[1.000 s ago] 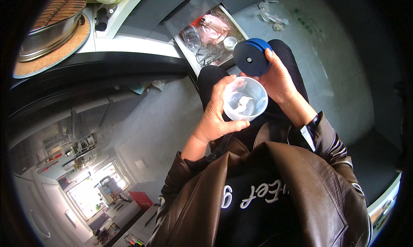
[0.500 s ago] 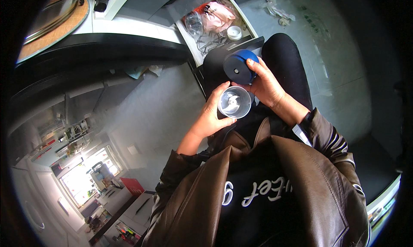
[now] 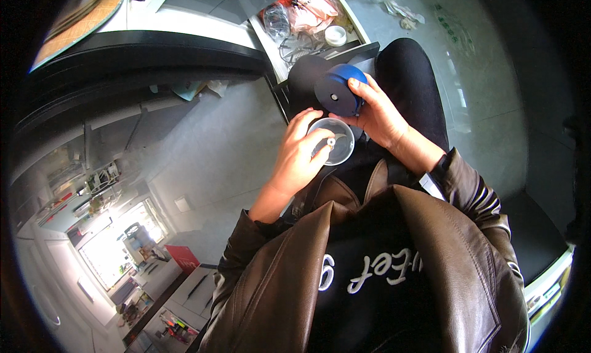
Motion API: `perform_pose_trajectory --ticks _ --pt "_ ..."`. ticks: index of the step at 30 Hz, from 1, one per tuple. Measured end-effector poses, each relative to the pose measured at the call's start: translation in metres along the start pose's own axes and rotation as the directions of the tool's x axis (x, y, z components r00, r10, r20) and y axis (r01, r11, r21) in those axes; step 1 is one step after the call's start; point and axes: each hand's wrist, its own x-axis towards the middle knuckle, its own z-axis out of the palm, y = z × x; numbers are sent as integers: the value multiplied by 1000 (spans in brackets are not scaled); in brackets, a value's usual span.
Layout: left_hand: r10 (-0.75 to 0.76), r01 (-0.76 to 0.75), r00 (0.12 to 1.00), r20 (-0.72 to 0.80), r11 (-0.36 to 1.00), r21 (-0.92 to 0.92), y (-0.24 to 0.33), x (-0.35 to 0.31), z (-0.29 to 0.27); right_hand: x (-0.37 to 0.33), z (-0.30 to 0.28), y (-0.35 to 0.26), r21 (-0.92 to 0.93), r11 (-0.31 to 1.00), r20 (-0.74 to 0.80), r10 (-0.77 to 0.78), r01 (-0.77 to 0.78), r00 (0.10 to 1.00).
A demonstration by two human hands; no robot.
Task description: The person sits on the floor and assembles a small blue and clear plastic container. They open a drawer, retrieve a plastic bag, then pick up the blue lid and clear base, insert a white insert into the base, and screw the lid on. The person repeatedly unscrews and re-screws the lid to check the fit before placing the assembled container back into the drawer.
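Note:
A clear plastic cup (image 3: 345, 154) sits over my lap, its mouth facing up. Inside it is a small chopper blade with a white hub (image 3: 331, 142). My left hand (image 3: 295, 160) reaches over the cup's rim, thumb and index finger pinched at the hub. Its other fingers curl beside the cup's far left edge. My right hand (image 3: 383, 120) grips a round blue chopper lid (image 3: 351, 76), whose dark underside with a pale centre is turned toward me. Some right fingertips lie against the cup's far rim; whether they bear its weight is hidden.
Beyond my knees an open drawer (image 3: 363, 30) holds plastic bags (image 3: 311, 14) and a white round container (image 3: 335, 36). Crumpled plastic (image 3: 400, 8) lies on the floor at the far right. A black counter edge (image 3: 154, 54) runs along the left.
My left hand has let go of the cup's side and moved its thumb and index finger over the rim to the blade hub. The blue lid stays in my right hand.

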Motion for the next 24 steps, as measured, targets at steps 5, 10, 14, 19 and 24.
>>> perform_pose_trajectory --ticks 5,10,14,19,24 --pt "24 -25 1000 12 995 95 4 5 2 0 0 -1 -29 1000 13 -4 5 1000" --pt "14 -22 998 65 992 124 6 7 0 -1 2 0 -43 999 11 -4 5 1000" --pt "-2 -8 997 72 991 131 8 4 1 -4 6 1 -105 993 19 -58 60 998" --pt "31 -42 998 63 983 179 7 2 5 -6 12 5 -193 977 21 -93 95 995" --pt "69 -75 997 40 985 156 5 -1 7 -7 13 6 -176 981 15 -82 84 997"
